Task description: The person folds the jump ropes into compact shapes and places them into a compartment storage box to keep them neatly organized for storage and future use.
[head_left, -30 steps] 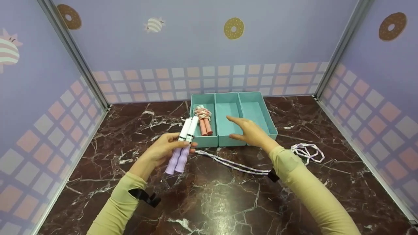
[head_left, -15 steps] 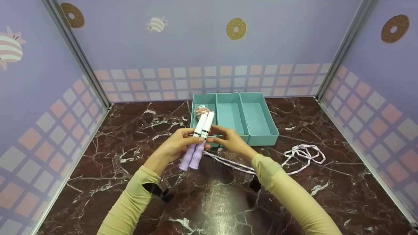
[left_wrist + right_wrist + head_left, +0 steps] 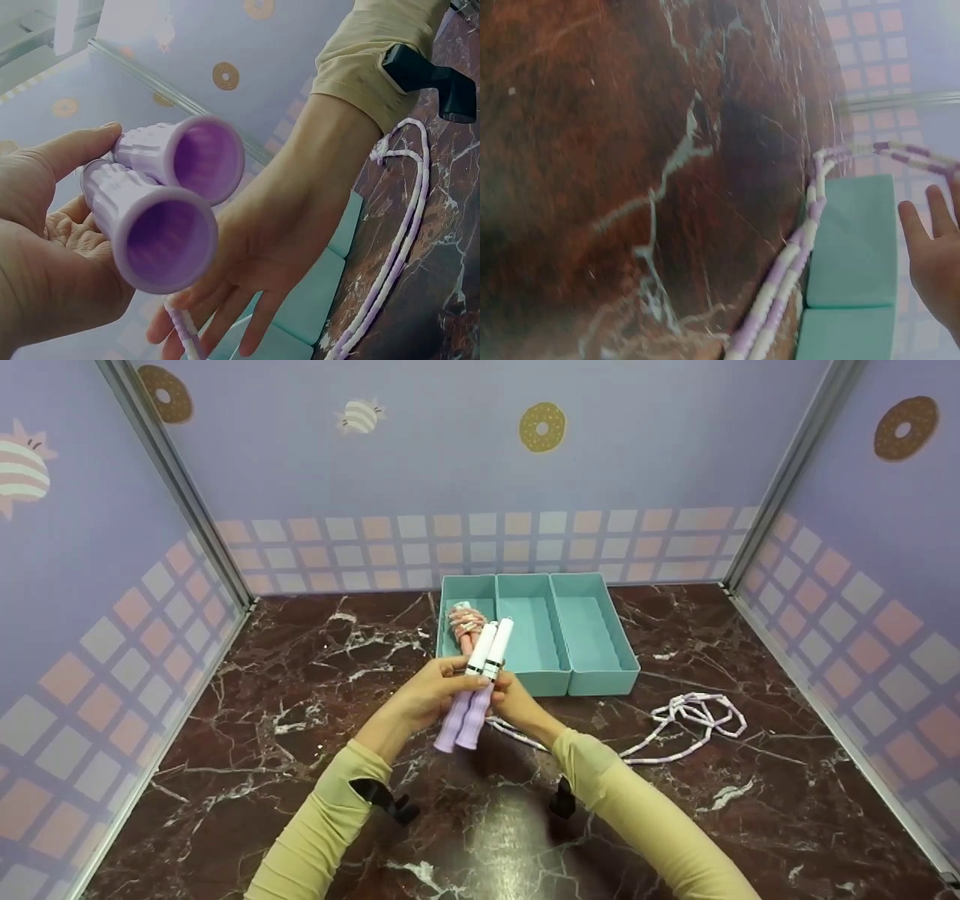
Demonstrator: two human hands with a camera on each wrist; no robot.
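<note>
In the head view my left hand (image 3: 429, 691) holds a pair of jump rope handles (image 3: 484, 660), purple grips toward me and white ends away. In the left wrist view the hollow ends of the purple grips face the camera, thumb along one grip. My right hand (image 3: 519, 703) is close beside and partly behind the handles; its fingers look straight in the left wrist view, with beaded rope (image 3: 184, 330) by them. Whether its thumb pinches anything is hidden. The purple-and-white beaded rope (image 3: 660, 760) trails behind the right forearm to a loose tangle at the right.
A teal box (image 3: 606, 681) with three compartments stands behind the hands. A coiled pink jump rope (image 3: 466, 620) lies in its left compartment. The table is dark marbled stone (image 3: 300, 675), walled by patterned panels (image 3: 360, 495) at the back and sides.
My left hand has moved right with the handles, toward the front of the box. My right hand has come left and down from over the box to beside the handles.
</note>
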